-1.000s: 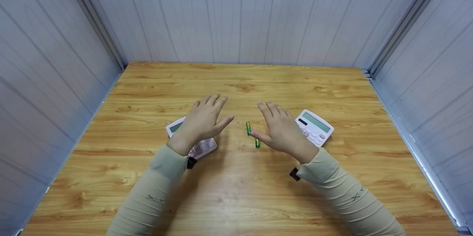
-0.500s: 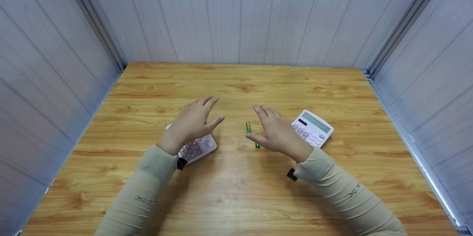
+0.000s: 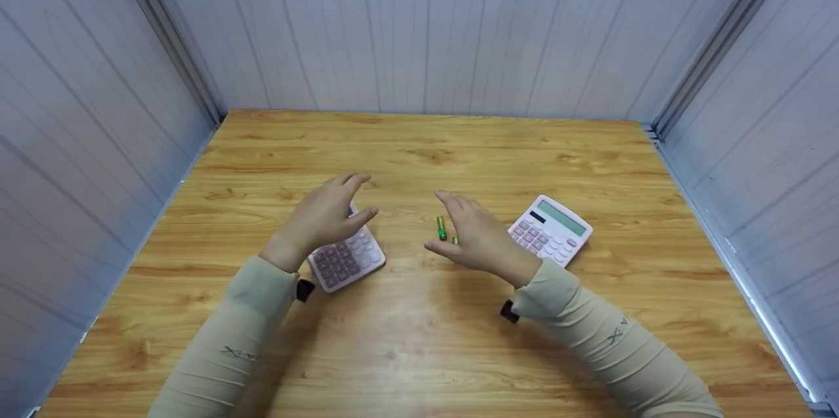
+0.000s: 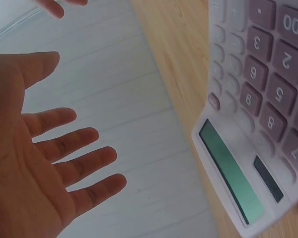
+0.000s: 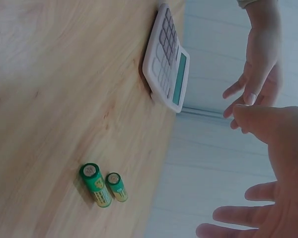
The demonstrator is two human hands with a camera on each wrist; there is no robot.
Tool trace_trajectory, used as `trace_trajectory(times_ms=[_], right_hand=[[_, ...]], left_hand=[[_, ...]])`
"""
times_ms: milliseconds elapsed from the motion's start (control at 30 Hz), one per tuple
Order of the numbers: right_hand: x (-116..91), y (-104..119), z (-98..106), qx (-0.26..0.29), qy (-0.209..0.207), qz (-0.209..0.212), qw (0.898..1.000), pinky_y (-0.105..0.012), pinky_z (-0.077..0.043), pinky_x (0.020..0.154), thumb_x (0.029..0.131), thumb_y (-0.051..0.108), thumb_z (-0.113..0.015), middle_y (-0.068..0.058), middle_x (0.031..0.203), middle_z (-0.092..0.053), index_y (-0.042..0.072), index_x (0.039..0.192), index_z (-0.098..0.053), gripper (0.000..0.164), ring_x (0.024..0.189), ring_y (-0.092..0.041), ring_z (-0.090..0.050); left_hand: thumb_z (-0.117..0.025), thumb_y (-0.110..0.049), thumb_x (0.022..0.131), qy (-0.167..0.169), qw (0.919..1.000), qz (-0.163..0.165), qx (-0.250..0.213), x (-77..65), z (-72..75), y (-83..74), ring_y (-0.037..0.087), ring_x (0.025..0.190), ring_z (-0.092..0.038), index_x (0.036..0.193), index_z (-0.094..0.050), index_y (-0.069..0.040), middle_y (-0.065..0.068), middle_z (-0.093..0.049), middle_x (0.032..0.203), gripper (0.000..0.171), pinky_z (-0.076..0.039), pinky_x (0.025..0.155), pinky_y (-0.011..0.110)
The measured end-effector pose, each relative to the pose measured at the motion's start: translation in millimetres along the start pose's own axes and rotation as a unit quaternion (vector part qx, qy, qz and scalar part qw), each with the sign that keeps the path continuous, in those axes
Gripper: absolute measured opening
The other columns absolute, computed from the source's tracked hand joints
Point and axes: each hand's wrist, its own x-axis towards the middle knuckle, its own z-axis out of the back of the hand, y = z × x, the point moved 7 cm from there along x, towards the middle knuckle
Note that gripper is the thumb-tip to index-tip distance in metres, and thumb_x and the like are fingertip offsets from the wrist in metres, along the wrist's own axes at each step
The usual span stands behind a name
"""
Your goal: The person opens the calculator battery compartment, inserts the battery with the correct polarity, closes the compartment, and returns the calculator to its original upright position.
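Note:
My left hand (image 3: 321, 218) hovers over the left pink-and-white calculator (image 3: 347, 261), fingers spread and relaxed, holding nothing. It hides part of that calculator's display in the head view; the left wrist view shows the calculator's keys and green screen (image 4: 232, 171) beside the hand. Above the table's middle, my right hand (image 3: 482, 238) is also relaxed, with its thumb apart from the fingers. Two green-and-gold batteries lie by it: one battery (image 3: 442, 228) shows whole, while the other battery (image 3: 455, 240) is mostly behind the hand. In the right wrist view, one battery (image 5: 95, 186) looks larger.
A second pink-and-white calculator (image 3: 557, 228) lies to the right, partly behind my right hand and wrist. The wood-grain table (image 3: 419, 352) is bounded by a pale panel wall (image 3: 426, 31) at the back and more panels at both sides.
Both hands have drifted left. The left hand uncovers more of the left calculator's keys, and the right hand now covers most of one battery. Calculators and batteries have stayed put.

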Motion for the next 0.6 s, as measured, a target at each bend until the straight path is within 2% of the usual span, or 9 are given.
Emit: trace_trajectory(times_ms=[167, 333, 600], right_hand=[[4, 4, -3, 0.019, 0.001, 0.008, 1.000, -0.060, -0.040, 0.127, 0.099, 0.047, -0.079, -0.021, 0.169, -0.045, 0.007, 0.170, -0.030, 0.095, 0.155, -0.043, -0.045], [8, 7, -7, 0.024, 0.009, -0.003, 1.000, -0.060, -0.042, 0.126, 0.098, 0.049, -0.079, -0.021, 0.168, -0.045, 0.005, 0.170, -0.031, 0.097, 0.154, -0.043, -0.046], [16, 16, -15, 0.030, 0.017, -0.010, 0.999, -0.060, -0.041, 0.126, 0.095, 0.049, -0.083, -0.023, 0.167, -0.046, 0.003, 0.168, -0.035, 0.099, 0.154, -0.044, -0.046]], left_hand=[[-0.067, -0.039, 0.107, 0.007, 0.9999, 0.009, -0.004, -3.1, 2.7, 10.3, 0.047, 0.149, -0.051, 0.163, -0.043, -0.003, 0.025, -0.050, 0.163, 0.071, -0.043, 0.124, 0.064], [-0.067, -0.041, 0.108, 0.027, 0.9990, 0.034, -0.009, -5.5, 4.4, 19.6, 0.047, 0.150, -0.049, 0.165, -0.041, -0.005, 0.024, -0.048, 0.165, 0.073, -0.042, 0.123, 0.066], [-0.067, -0.038, 0.107, 0.039, 0.9971, 0.062, -0.023, -9.0, 9.9, 35.7, 0.049, 0.149, -0.049, 0.166, -0.040, -0.006, 0.025, -0.047, 0.165, 0.073, -0.042, 0.122, 0.068]])
